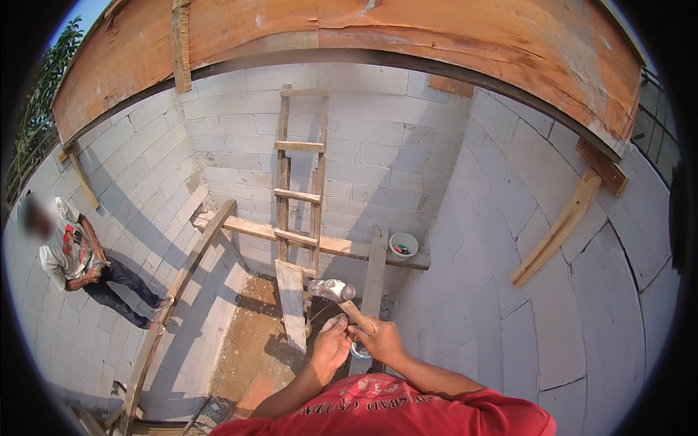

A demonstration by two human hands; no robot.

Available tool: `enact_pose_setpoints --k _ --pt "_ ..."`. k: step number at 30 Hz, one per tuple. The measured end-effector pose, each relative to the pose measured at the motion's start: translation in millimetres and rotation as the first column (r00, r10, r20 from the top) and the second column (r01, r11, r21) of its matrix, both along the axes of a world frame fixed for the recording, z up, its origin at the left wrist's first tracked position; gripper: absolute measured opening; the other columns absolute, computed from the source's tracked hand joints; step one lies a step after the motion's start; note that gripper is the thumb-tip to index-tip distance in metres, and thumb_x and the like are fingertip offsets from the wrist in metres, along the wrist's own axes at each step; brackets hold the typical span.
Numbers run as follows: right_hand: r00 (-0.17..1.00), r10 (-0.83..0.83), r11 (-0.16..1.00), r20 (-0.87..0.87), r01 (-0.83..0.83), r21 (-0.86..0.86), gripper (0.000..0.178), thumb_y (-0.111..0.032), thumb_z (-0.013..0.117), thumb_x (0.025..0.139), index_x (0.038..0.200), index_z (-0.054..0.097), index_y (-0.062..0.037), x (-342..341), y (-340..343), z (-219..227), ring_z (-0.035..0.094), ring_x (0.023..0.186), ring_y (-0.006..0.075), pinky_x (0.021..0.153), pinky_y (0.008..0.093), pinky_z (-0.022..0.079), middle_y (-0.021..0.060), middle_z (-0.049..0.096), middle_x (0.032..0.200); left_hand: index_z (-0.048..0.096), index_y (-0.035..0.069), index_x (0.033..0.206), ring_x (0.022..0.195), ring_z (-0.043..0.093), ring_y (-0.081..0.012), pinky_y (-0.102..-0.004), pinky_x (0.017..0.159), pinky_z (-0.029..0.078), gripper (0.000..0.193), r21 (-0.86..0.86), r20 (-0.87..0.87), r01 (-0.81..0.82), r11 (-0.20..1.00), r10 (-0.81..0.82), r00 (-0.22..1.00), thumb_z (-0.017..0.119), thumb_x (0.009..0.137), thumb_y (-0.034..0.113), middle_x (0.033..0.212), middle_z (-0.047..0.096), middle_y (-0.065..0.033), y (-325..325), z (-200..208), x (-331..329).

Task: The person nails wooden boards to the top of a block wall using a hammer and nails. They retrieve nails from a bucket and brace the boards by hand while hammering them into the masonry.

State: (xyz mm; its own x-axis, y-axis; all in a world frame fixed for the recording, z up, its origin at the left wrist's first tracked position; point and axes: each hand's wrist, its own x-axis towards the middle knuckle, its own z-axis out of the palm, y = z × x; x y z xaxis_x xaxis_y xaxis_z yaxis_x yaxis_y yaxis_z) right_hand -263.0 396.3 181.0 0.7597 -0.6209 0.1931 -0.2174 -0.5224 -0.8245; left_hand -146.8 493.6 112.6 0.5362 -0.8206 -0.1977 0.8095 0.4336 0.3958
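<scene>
My right hand (381, 340) is closed round the wooden handle of a club hammer (333, 291). Its heavy, worn grey head points away from me and to the left, above my hands. Close against the right hand, my left hand (333, 344) has its fingers pinched together, and whatever they hold is too small to make out. Fingertips of both hands meet or nearly meet below the handle. Partly hidden under my hands is a small white-and-blue container (360, 349), resting on or beside a plank.
A wooden ladder (281, 194) leans against the far block wall. Narrow planks (334, 248) span above the dirt floor, one bearing a white bucket (404, 239). At left, a person (69, 251) stands on a beam (190, 263). Large plywood formwork (436, 33) hangs overhead; a wooden brace (560, 229) leans at right.
</scene>
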Motion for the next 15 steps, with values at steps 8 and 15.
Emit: enact_pose_setpoints --k 8,15 --pt "0.995 0.102 0.966 -0.005 -0.098 0.238 0.020 -0.020 0.079 0.093 0.101 0.076 -0.0013 10.1 12.8 -13.2 0.062 0.069 0.0081 0.063 0.0294 0.051 0.0031 0.074 0.081 0.063 0.005 0.119 0.088 0.065 -0.0158 -0.0298 0.083 0.055 0.020 -0.074 -0.060 -0.063 0.995 0.059 0.996 0.068 0.100 0.012 0.098 0.069 -0.0040 32.2 -23.6 -1.5" --pt "0.999 0.036 0.946 -0.024 -0.026 0.323 0.026 -0.023 0.082 0.091 0.093 0.073 0.0012 6.4 15.4 9.2 0.057 0.066 0.0067 0.058 0.0296 0.048 -0.0012 0.065 0.071 0.060 0.005 0.119 0.093 0.065 -0.0187 -0.0295 0.087 0.054 0.018 -0.010 -0.050 -0.134 0.991 0.134 0.990 0.064 0.102 0.010 0.101 0.067 -0.0065 39.4 -29.9 12.3"
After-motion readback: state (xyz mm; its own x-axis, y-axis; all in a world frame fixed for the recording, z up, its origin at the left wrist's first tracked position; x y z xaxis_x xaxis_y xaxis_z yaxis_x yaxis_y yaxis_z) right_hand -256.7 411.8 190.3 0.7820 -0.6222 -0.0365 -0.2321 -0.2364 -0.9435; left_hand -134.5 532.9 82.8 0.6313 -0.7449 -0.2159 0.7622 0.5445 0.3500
